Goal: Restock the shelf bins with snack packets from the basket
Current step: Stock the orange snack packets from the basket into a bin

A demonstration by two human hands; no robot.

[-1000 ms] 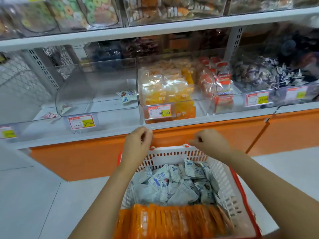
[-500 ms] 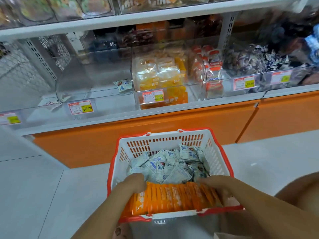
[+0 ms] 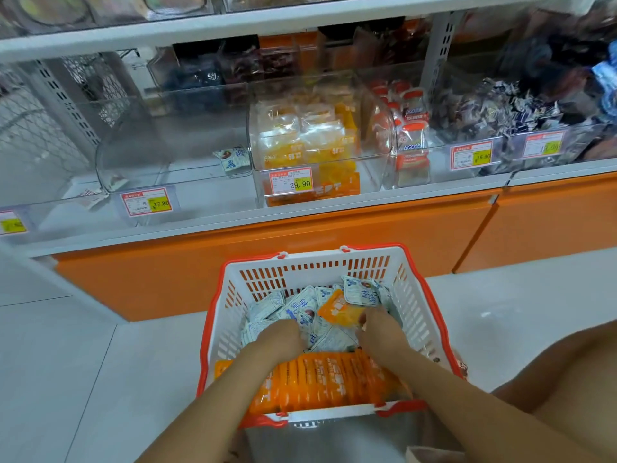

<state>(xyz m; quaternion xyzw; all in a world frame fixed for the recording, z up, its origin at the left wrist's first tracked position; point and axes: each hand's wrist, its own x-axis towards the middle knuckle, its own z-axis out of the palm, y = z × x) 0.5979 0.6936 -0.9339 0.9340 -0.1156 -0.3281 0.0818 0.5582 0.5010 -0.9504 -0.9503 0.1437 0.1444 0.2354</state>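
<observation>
Barely begun: right grip (image 3: 377, 329) pinches an orange packet (image 3: 339, 310). Left grip (image 3: 280, 339), fingers hidden, digs into the full basket (image 3: 314, 259). The bin (image 3: 187, 155) ahead is nearly bare.

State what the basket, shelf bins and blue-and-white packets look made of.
Basket: moulded plastic, matte white slotted walls, red rim. Shelf bins: clear glossy plastic, probably acrylic; contents show through. Blue-and-white packets: thin printed film, likely plastic; crinkled, faintly shiny.

place: shop | cues: price tags (image 3: 290, 182) on clear shelf bins (image 3: 140, 152), shopping basket (image 3: 314, 254)
</observation>
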